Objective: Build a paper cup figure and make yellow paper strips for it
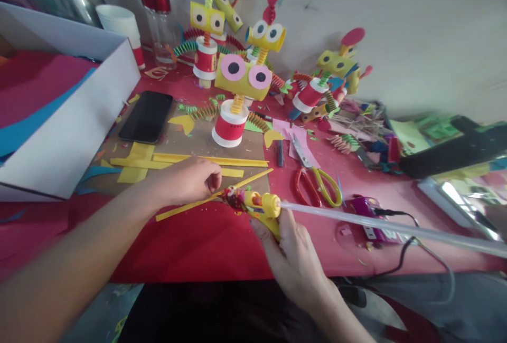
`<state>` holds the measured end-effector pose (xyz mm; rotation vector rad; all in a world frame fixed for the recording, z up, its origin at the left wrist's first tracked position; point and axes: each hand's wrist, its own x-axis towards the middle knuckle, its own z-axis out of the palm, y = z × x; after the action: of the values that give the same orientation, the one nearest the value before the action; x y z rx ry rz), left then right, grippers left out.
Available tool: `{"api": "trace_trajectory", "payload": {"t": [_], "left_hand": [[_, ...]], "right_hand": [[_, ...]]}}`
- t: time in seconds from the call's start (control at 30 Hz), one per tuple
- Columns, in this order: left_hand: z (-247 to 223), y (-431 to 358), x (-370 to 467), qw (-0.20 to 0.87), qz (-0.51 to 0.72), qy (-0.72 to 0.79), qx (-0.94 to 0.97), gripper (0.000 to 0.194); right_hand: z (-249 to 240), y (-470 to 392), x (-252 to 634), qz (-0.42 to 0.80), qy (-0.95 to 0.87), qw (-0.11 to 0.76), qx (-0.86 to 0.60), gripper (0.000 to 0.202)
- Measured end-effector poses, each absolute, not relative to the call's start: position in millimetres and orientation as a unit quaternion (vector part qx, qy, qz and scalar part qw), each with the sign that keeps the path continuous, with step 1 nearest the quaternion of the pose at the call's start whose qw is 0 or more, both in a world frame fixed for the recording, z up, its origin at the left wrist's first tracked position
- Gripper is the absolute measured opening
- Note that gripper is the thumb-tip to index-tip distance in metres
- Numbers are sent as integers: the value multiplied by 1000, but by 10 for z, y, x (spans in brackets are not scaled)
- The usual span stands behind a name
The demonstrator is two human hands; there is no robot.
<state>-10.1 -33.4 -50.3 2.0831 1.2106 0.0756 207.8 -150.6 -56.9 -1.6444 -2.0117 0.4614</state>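
Note:
My right hand (299, 250) is wrapped around a yellow hot glue gun (271, 224), with a long translucent glue stick (376, 225) sticking out of its back end. The gun's nozzle end, smeared red and multicoloured, points left toward my left hand (194, 179). That hand is closed in a pinch at a narrow yellow paper strip (182, 210), which slants up to the right past the nozzle. The fingertips are partly hidden, and whether the strip is one piece or two is unclear. Behind my left hand lie more yellow paper strips (247, 162) on a brown board (190, 145).
A paper-cup robot figure (229, 126) stands just ahead, several similar ones behind it. Scissors (303, 155) lie right of the board, near a purple power strip (366, 211) with cables. A phone (146, 116) and a white box (79, 126) of coloured paper are at left.

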Motion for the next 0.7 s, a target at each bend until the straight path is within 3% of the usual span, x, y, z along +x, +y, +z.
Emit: {"api": "trace_trajectory", "payload": {"t": [0.47,0.6,0.7], "left_hand": [[-512,-308,-128,385,47,468,794,18],[-471,-329,-102,389,53,478,786,20],[-482,-349,-72,371,66,484,790,21]], "right_hand": [[-540,-1440,2332,170,-677,273,-662,18],[-437,-1182,2859,270,-551,382,-691,29],[-379,-812,3292,279,-420,479,-718,34]]}}
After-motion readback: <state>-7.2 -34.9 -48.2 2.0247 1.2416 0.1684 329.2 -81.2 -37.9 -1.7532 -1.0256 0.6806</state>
